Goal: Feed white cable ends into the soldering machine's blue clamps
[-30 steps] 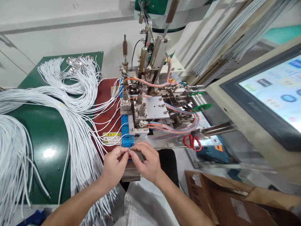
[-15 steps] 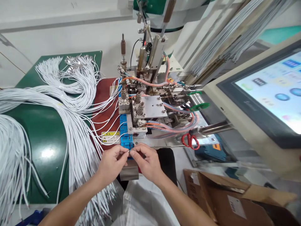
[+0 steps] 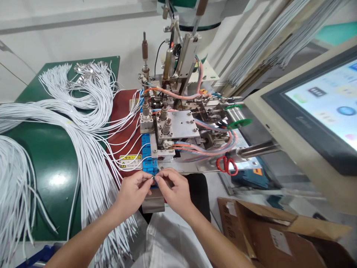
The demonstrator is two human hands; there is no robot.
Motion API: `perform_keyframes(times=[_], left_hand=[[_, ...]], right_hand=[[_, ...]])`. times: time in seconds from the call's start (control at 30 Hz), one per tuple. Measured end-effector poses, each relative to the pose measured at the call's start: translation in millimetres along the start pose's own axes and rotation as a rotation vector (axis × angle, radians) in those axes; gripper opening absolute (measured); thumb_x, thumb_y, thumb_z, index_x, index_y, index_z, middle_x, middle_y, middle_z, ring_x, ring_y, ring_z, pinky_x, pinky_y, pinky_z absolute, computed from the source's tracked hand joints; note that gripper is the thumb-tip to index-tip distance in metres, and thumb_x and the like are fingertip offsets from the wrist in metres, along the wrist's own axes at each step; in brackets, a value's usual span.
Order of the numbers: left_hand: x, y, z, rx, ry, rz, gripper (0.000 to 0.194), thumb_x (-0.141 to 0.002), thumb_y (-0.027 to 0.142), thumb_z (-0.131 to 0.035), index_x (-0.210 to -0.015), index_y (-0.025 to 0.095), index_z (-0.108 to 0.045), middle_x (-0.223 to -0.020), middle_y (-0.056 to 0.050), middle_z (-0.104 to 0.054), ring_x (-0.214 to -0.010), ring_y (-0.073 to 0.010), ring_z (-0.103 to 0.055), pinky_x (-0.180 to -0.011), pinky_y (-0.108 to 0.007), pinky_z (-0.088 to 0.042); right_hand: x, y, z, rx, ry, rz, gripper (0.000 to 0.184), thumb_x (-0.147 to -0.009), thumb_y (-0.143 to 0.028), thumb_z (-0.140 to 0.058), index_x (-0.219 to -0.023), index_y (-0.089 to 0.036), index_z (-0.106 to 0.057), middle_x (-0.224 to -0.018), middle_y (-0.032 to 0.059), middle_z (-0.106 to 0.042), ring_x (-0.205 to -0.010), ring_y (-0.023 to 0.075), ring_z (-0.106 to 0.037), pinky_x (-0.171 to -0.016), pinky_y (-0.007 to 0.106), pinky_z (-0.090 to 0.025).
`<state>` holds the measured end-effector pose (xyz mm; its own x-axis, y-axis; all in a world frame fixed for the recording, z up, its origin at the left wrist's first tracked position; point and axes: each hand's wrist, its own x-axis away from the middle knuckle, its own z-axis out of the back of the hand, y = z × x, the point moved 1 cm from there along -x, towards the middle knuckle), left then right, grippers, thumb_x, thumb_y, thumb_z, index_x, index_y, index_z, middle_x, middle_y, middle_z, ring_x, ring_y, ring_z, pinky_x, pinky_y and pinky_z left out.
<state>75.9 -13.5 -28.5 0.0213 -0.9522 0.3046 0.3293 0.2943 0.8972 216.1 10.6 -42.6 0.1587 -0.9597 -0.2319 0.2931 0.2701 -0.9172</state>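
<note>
My left hand (image 3: pixel 134 191) is closed in a pinch on the end of a white cable (image 3: pixel 152 178), most of which is hidden behind the fingers. Thumb and forefinger of my right hand (image 3: pixel 175 191) are pressed together at the tip of the same cable, with the fine wires there too small to make out. Both hands meet just in front of a row of blue clamp blocks (image 3: pixel 147 166) on the near edge of a machine. Several white cables run into these blocks from the left.
A thick bundle of white cables (image 3: pixel 93 186) lies across a green table (image 3: pixel 60 203). Beyond my hands stands the machine with a metal plate (image 3: pixel 181 124) and a wire spool (image 3: pixel 238 117). Red-handled scissors (image 3: pixel 227 165), a touchscreen (image 3: pixel 329 96) and a cardboard box (image 3: pixel 267 230) are on the right.
The view has shifted slightly. Both hands stay together at the cable end, with the fingertips moving only a little.
</note>
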Motion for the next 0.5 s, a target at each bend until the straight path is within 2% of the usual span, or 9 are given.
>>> perform_keyframes(times=[0.1, 0.17, 0.23, 0.37, 0.5], left_hand=[[-1, 1, 3.6, -0.1, -0.048, -0.039, 0.019, -0.082, 0.029, -0.05, -0.088, 0.018, -0.064, -0.064, 0.0, -0.065, -0.052, -0.0112, -0.059, -0.052, -0.02, -0.046], [-2, 3, 8.1, -0.224, -0.072, -0.112, 0.021, -0.082, 0.028, -0.051, -0.098, 0.021, -0.063, -0.071, 0.0, -0.067, -0.058, -0.0129, -0.06, -0.056, -0.022, -0.047], [-4, 7, 13.1, -0.363, -0.076, -0.206, 0.023, -0.081, 0.025, -0.052, -0.102, 0.024, -0.061, -0.083, -0.001, -0.067, -0.069, -0.0148, -0.062, -0.063, -0.024, -0.048], [-11, 6, 18.4, -0.553, -0.072, -0.368, 0.018, -0.083, 0.018, -0.047, -0.093, 0.023, -0.062, -0.093, -0.003, -0.061, -0.084, -0.0167, -0.059, -0.075, -0.028, -0.047], [-18, -5, 17.4, -0.6, -0.031, -0.422, 0.021, -0.086, 0.016, -0.043, -0.091, 0.02, -0.063, -0.09, -0.005, -0.059, -0.086, -0.0168, -0.059, -0.077, -0.029, -0.047]], right_hand=[[3, 5, 3, 0.203, -0.016, 0.206, 0.009, -0.078, -0.017, -0.051, -0.073, -0.019, -0.059, -0.071, 0.0056, -0.062, -0.068, 0.018, -0.055, -0.065, 0.031, -0.045], [4, 11, 4, 0.234, -0.034, 0.206, 0.01, -0.079, -0.016, -0.049, -0.074, -0.019, -0.057, -0.071, 0.0062, -0.061, -0.068, 0.0182, -0.054, -0.064, 0.031, -0.044], [4, 17, 5, 0.195, -0.032, 0.088, 0.012, -0.081, -0.018, -0.046, -0.072, -0.019, -0.054, -0.068, 0.0048, -0.058, -0.065, 0.0171, -0.053, -0.06, 0.028, -0.043], [2, 26, 5, 0.111, -0.066, -0.187, 0.015, -0.082, -0.023, -0.045, -0.07, -0.019, -0.053, -0.062, 0.0005, -0.053, -0.056, 0.0139, -0.05, -0.052, 0.023, -0.04], [1, 32, 2, 0.095, -0.134, -0.282, 0.015, -0.08, -0.025, -0.046, -0.068, -0.019, -0.052, -0.058, -0.001, -0.052, -0.052, 0.0126, -0.047, -0.049, 0.022, -0.038]])
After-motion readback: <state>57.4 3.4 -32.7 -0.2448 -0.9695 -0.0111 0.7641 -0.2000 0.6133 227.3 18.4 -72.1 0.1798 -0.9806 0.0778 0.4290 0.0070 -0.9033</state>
